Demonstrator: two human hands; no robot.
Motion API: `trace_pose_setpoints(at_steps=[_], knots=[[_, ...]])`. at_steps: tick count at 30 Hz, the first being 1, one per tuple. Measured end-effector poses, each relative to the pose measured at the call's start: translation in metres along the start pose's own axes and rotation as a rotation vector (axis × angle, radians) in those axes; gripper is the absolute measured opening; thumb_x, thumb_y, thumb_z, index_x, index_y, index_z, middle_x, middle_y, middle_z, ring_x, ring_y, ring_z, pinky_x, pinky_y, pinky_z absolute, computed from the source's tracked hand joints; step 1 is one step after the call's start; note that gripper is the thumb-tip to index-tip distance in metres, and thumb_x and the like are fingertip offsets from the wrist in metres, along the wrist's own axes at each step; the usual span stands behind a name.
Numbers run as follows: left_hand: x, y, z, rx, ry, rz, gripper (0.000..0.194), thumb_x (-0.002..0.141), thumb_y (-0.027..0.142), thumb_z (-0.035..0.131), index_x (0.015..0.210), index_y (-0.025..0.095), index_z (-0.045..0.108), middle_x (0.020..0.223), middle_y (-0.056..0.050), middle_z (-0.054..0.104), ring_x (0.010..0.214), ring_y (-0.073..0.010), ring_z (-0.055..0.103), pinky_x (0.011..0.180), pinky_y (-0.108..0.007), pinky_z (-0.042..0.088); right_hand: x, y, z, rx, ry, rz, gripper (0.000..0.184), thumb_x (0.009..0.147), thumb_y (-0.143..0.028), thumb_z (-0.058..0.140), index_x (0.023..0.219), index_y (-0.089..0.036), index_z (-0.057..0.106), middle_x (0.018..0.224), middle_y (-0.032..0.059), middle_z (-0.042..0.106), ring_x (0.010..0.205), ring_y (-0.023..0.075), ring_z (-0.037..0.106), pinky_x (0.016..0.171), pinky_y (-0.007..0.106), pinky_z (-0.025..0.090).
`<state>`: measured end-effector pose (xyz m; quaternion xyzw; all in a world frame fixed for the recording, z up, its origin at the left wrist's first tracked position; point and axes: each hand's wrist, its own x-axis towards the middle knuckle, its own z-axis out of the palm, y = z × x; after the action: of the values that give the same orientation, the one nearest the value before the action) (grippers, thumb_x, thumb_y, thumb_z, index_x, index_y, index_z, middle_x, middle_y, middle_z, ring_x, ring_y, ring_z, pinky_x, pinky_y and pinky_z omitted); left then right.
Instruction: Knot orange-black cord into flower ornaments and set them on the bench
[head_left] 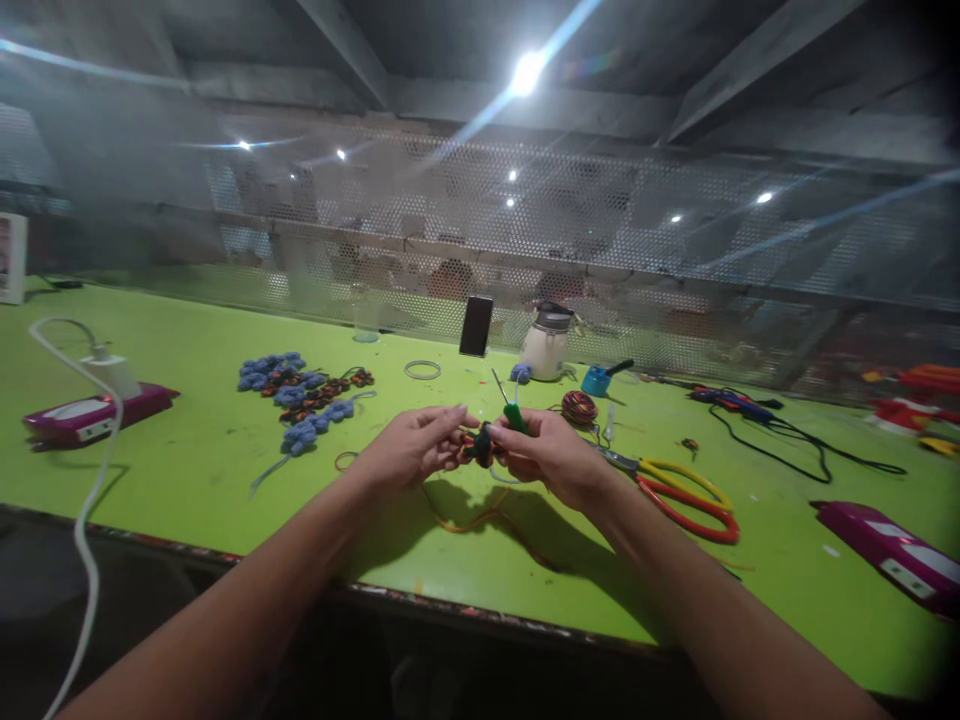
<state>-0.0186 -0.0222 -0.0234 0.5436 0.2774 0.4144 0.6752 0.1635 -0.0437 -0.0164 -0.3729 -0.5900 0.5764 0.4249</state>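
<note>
Head view: the left hand (420, 442) and right hand (546, 452) meet above a green table (285, 525), fingers of both pinching a small dark-and-orange yarn piece (480, 447) between them. The right hand's fingers also grip a green-handled tool (514, 416), its thin metal shaft pointing up. Scissors (686, 496) lie beside the right forearm.

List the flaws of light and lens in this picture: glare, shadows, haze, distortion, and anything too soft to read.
Head view: the ceiling light flares into long bluish streaks; haze veils the perforated screen; the left hand and right hand shadow the green tabletop; wide-angle stretching enlarges the near forearms; the right edge darkens; stitches in the dark yarn piece are too soft to tell.
</note>
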Motion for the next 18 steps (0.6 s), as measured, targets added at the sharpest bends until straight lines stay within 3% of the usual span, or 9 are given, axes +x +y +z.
trace_pose_setpoints(at_steps=[4,9,14,18], knots=[[-0.006,0.004,0.001,-0.066,0.044,-0.031,0.041,0.075,0.049,0.059,0.086,0.010,0.066,0.082,-0.010,0.063,0.070,-0.0128,0.054,0.060,-0.023,0.040,0.002,0.003,0.002,0.004,0.093,-0.063,0.030,0.071,-0.039,0.066,0.075,-0.015,0.049,0.055,-0.0027,0.053,0.036,0.0007,0.024,0.039,0.020,0.011],[-0.004,-0.003,-0.003,-0.012,0.005,0.025,0.026,0.064,0.030,0.074,0.082,0.012,0.068,0.081,-0.007,0.064,0.074,-0.0132,0.054,0.066,-0.025,0.039,0.003,0.005,0.007,0.004,0.151,-0.117,0.030,0.071,-0.040,0.066,0.079,-0.016,0.050,0.059,-0.0011,0.056,0.036,0.0007,0.025,0.038,0.020,0.012],[0.001,-0.008,-0.007,0.028,0.052,0.139,0.020,0.066,0.027,0.071,0.082,0.014,0.068,0.081,-0.006,0.065,0.070,-0.0123,0.053,0.066,-0.026,0.037,0.002,0.004,0.008,-0.058,0.114,-0.145,0.026,0.073,-0.037,0.064,0.077,-0.013,0.053,0.061,0.0002,0.057,0.038,0.0009,0.026,0.039,0.020,0.012],[0.000,-0.004,-0.005,-0.036,0.067,0.141,0.017,0.065,0.024,0.071,0.078,0.014,0.068,0.082,-0.006,0.065,0.070,-0.0125,0.053,0.065,-0.026,0.037,0.001,0.002,0.006,-0.087,0.117,-0.117,0.025,0.071,-0.035,0.066,0.076,-0.013,0.056,0.061,-0.0008,0.053,0.040,0.0015,0.027,0.040,0.021,0.013]])
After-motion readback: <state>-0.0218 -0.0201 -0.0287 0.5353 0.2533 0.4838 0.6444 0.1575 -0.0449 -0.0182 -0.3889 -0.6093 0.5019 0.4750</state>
